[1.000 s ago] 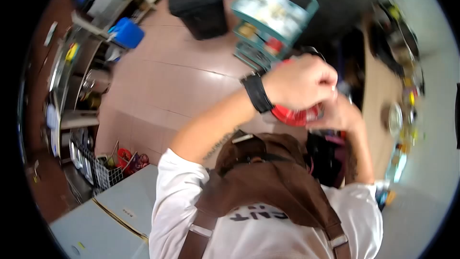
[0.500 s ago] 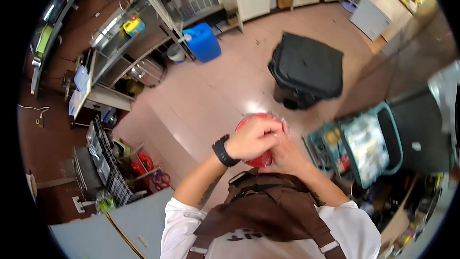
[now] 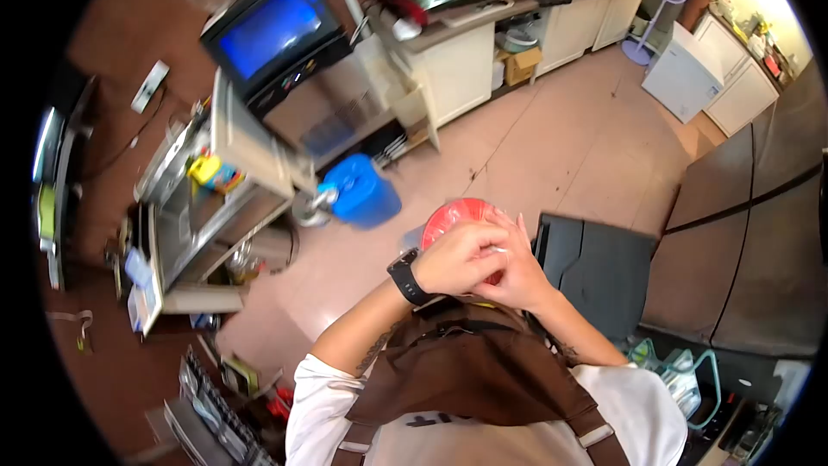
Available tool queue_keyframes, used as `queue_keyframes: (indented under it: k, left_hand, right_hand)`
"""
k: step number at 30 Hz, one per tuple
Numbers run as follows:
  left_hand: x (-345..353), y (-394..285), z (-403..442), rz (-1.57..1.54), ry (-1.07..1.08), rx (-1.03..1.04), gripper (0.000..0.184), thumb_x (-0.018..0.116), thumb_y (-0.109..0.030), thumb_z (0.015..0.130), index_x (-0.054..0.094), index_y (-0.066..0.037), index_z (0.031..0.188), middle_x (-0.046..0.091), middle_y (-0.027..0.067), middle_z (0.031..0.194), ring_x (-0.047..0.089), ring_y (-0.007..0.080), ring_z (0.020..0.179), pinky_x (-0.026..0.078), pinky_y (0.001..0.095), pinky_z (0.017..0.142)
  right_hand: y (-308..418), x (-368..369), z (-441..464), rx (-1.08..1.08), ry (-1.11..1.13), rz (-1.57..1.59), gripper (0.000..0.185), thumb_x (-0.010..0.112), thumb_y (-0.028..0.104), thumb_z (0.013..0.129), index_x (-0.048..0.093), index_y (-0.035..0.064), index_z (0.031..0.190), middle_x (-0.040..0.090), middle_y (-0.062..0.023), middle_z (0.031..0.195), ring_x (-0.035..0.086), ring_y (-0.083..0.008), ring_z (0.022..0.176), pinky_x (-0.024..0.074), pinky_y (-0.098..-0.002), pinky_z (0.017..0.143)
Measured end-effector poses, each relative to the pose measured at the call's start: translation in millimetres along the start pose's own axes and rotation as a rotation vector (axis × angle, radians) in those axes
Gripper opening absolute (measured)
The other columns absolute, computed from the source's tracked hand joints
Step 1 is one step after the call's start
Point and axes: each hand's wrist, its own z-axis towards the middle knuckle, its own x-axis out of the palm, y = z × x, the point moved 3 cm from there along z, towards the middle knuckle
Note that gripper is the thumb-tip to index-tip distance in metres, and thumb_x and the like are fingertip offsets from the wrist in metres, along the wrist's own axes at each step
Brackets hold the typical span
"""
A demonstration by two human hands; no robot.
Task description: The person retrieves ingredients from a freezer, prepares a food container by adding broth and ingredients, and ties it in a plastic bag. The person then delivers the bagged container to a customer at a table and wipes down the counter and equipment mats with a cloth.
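Observation:
A round red bowl (image 3: 457,215) is in front of my apron, at the middle of the view; shiny clear plastic seems to cover part of it. Across its near side lies my left hand (image 3: 457,257), black watch on the wrist, fingers curled in toward the other hand. What those fingers pinch is hidden. My right hand (image 3: 520,274) is closed at the bowl's right edge, touching the left fingers. Both hands hide the near half of the bowl.
Beyond the right hand stands a black lidded bin (image 3: 604,272), close by. A blue jerrycan (image 3: 362,192) is on the floor ahead left, near a TV (image 3: 272,30). A teal rack (image 3: 690,384) is at lower right, a white chest freezer (image 3: 681,78) far right.
The view has moved forward across the room, with the bin now nearer on the right and the TV in sight. The red bowl stays in my hands; the left hand has shifted slightly.

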Motion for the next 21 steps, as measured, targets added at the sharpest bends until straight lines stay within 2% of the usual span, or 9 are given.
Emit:
queue_keyframes:
  k: [1, 3, 5, 9, 10, 13, 14, 17, 21]
  left_hand:
    - [-24, 21, 57, -0.028, 0.13, -0.122, 0.017, 0.061, -0.015, 0.09, 0.066, 0.0, 0.095, 0.063, 0.0121, 0.079, 0.062, 0.0179, 0.071, 0.047, 0.0291, 0.066]
    - [-68, 49, 163, -0.262, 0.221, -0.223, 0.017, 0.061, -0.017, 0.091, 0.064, 0.0, 0.09, 0.063, 0.0099, 0.076, 0.06, 0.0137, 0.071, 0.046, 0.0284, 0.065]
    - [-86, 77, 245, -0.191, 0.345, -0.114, 0.017, 0.061, -0.016, 0.091, 0.063, 0.0, 0.086, 0.062, 0.0079, 0.073, 0.058, 0.0115, 0.069, 0.045, 0.0281, 0.062]
    - [-122, 102, 404, -0.054, 0.448, -0.13, 0.016, 0.062, -0.014, 0.09, 0.06, -0.001, 0.081, 0.06, 0.0048, 0.068, 0.058, 0.0104, 0.064, 0.044, 0.029, 0.056]
    - [-123, 104, 429, -0.12, 0.451, -0.127, 0.007, 0.063, -0.009, 0.088, 0.062, -0.002, 0.088, 0.06, 0.0037, 0.068, 0.061, 0.0151, 0.062, 0.046, 0.0319, 0.055]
    - [-107, 131, 569, -0.033, 0.241, 0.205, 0.011, 0.062, -0.005, 0.086, 0.063, -0.003, 0.096, 0.062, 0.0067, 0.075, 0.064, 0.0209, 0.066, 0.049, 0.0334, 0.058]
    - [-95, 147, 624, -0.046, 0.135, 0.248, 0.019, 0.062, -0.002, 0.083, 0.064, -0.005, 0.102, 0.063, 0.0093, 0.086, 0.064, 0.027, 0.069, 0.051, 0.0346, 0.062]
    - [-59, 181, 757, -0.008, 0.101, 0.6, 0.017, 0.063, -0.003, 0.084, 0.066, -0.007, 0.101, 0.063, 0.0108, 0.094, 0.063, 0.0301, 0.071, 0.051, 0.0357, 0.064]
    - [-33, 204, 943, -0.064, 0.264, 0.457, 0.011, 0.063, -0.009, 0.088, 0.067, -0.008, 0.097, 0.064, 0.0119, 0.082, 0.063, 0.0285, 0.07, 0.05, 0.0346, 0.064]
  right_hand:
    - [-35, -26, 42, 0.002, -0.079, 0.083, 0.06, 0.084, 0.028, 0.068, 0.061, 0.0056, 0.119, 0.051, -0.0205, 0.13, 0.05, -0.0393, 0.123, 0.0364, -0.0542, 0.106]
    - [-92, -70, 114, 0.235, -0.18, 0.339, 0.027, 0.072, 0.002, 0.08, 0.065, -0.0015, 0.106, 0.065, -0.0125, 0.109, 0.064, -0.0213, 0.098, 0.0507, -0.0315, 0.085]
    - [-145, -96, 148, 0.565, -0.366, 0.54, 0.012, 0.064, -0.001, 0.086, 0.066, -0.0027, 0.098, 0.067, -0.0081, 0.1, 0.062, -0.0136, 0.093, 0.0499, -0.0277, 0.081]
    - [-244, -170, 207, 0.692, -0.587, 0.647, 0.012, 0.058, 0.003, 0.095, 0.068, -0.0029, 0.099, 0.067, -0.0024, 0.087, 0.061, -0.0091, 0.082, 0.0495, -0.0233, 0.075]
    - [-253, -193, 220, 0.673, -0.657, 0.676, 0.014, 0.057, 0.004, 0.097, 0.068, -0.0032, 0.099, 0.067, -0.0021, 0.084, 0.061, -0.0083, 0.078, 0.0498, -0.0226, 0.074]
    - [-337, -298, 262, 0.56, -0.798, 0.858, 0.014, 0.055, 0.003, 0.096, 0.065, -0.0028, 0.088, 0.061, -0.0018, 0.071, 0.052, -0.0062, 0.061, 0.0408, -0.0185, 0.058]
    - [-376, -343, 286, 0.592, -0.78, 0.846, 0.014, 0.056, 0.003, 0.096, 0.064, -0.0022, 0.086, 0.059, -0.0012, 0.069, 0.05, -0.0059, 0.06, 0.0387, -0.0184, 0.056]
    - [-446, -428, 317, 0.726, -0.937, 0.794, 0.014, 0.056, 0.004, 0.096, 0.062, -0.0002, 0.083, 0.055, 0.0005, 0.065, 0.046, -0.0053, 0.056, 0.0343, -0.0184, 0.052]
    - [-562, -572, 369, 0.753, -0.892, 0.592, 0.012, 0.057, 0.005, 0.095, 0.061, 0.002, 0.084, 0.055, 0.0017, 0.065, 0.046, -0.0057, 0.057, 0.0358, -0.0199, 0.053]
